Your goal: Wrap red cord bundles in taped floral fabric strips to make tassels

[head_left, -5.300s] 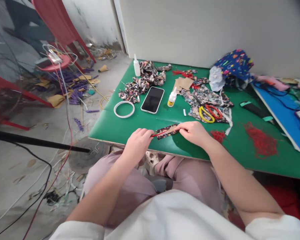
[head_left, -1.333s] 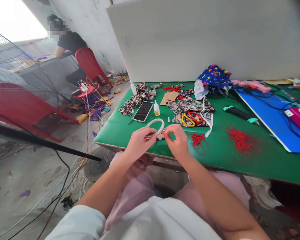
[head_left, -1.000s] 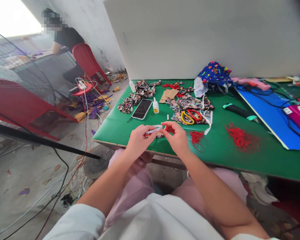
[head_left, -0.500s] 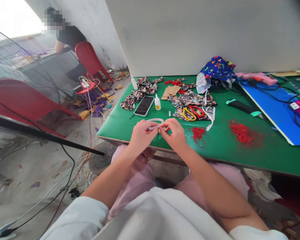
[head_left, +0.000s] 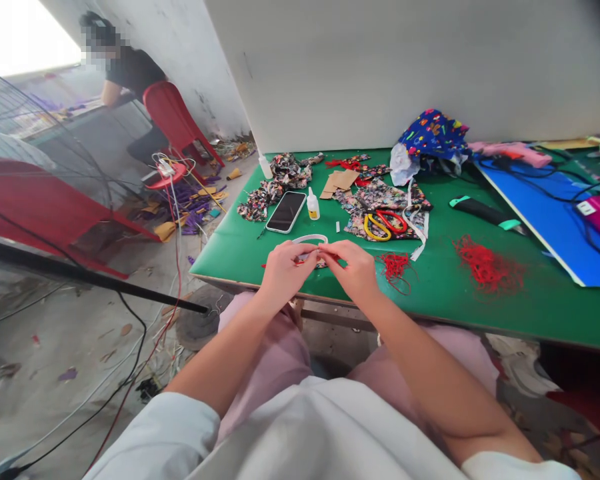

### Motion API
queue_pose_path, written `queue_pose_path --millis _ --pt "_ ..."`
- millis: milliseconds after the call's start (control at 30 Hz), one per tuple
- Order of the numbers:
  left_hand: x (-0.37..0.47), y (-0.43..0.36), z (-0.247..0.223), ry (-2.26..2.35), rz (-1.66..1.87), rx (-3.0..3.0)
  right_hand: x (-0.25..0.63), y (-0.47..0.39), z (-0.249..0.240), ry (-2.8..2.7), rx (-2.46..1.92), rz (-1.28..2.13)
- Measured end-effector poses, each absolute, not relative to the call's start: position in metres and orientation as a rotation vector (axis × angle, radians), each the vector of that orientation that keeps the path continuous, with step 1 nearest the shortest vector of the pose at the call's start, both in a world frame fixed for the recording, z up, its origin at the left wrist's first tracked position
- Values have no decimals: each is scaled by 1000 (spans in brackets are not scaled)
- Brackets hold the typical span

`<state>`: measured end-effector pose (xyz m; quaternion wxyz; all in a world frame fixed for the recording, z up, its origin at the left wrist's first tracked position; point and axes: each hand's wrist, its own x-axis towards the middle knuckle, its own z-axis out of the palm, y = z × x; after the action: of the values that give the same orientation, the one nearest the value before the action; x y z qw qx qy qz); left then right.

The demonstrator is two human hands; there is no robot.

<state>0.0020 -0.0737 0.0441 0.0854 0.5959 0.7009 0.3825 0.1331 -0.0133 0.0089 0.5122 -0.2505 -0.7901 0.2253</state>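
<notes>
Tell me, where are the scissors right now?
The scissors lie on patterned fabric on the green table, beyond the right hand, right of the glue bottle.

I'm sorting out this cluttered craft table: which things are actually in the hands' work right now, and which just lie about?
In hand:
left hand and right hand, pinching the white ring over a patterned fabric strip with red cord.

Lying about:
phone; glue bottle; scissors; loose red thread; fabric scraps; cardboard pieces.
</notes>
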Motion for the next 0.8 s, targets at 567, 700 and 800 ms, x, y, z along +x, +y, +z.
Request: queue_pose_path --millis 567,700,800 --pt "9 -63 41 1826 1295 1385 140 -12 5 -1994 -556 292" --pt "10 -62 42 1853 1330 1365 142 -12 7 -1847 -697 604" --pt "7 -63 43 1855 1322 1343 145 -8 8 -1709 -810 856"
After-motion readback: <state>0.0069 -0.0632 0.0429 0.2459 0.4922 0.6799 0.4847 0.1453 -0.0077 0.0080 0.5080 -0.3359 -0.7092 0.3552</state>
